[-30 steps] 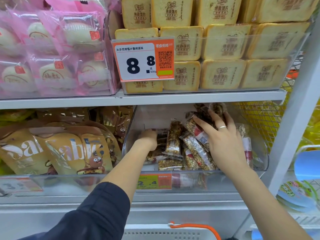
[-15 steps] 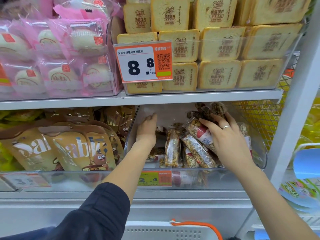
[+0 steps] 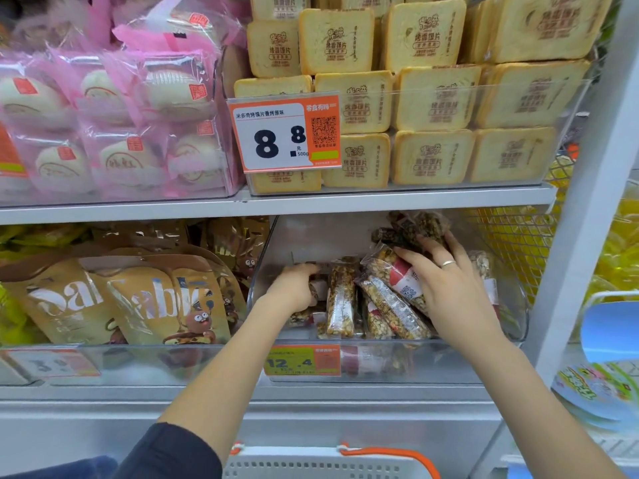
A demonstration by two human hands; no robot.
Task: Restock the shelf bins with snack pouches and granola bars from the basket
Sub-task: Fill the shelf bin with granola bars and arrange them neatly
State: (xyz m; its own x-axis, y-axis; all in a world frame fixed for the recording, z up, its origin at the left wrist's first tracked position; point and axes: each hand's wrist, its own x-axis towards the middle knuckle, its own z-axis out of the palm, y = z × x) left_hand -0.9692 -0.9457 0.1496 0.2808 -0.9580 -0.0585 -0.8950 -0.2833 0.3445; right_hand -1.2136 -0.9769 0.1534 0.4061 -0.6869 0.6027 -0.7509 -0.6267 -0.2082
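Clear plastic shelf bin (image 3: 515, 319) holds upright clear-wrapped granola bars (image 3: 340, 299); left hand (image 3: 294, 288) curls around one, right hand (image 3: 449, 288) lies spread against several.

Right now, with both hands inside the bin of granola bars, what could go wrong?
1. The right hand presses bars leaning in a loose pile; letting go may make them slide flat.
2. Dark bars sit high at the back and could tumble forward.
3. The left hand works low between bars, so it might knock the upright bar over.
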